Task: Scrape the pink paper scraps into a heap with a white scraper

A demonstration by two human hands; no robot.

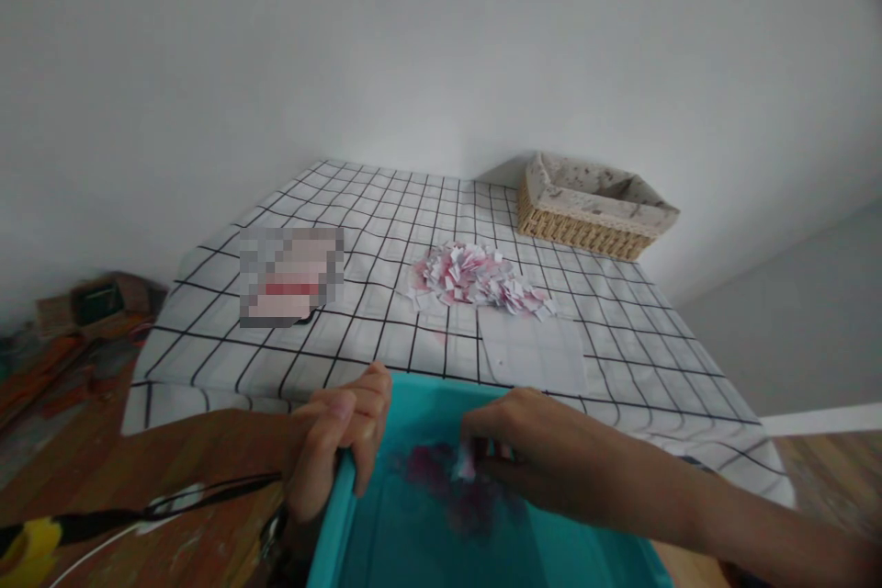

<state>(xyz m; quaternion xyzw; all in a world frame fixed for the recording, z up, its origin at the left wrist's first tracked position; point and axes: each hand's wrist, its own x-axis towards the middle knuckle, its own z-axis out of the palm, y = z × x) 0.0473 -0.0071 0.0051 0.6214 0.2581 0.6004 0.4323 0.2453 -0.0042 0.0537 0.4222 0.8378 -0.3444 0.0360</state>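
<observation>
A teal tub (427, 560) stands at the table's front edge, with dark pink stains on its inside. My left hand (344, 432) is wrapped round the tub's rim at its left corner. Inside the tub, my right hand (516, 441) pinches a small whitish-pink piece of paper (465, 464) over the stained part. Behind the tub, a heap of small white and pink paper pieces (469, 274) lies on the table, with a pale flat sheet (534, 354) in front of it.
A checked cloth (386, 230) covers the table. A lined wicker basket (585, 225) stands at the back right. A blurred-out pinkish flat object (293, 276) lies at the left. Cables and boxes (103, 303) are on the wooden floor at the left.
</observation>
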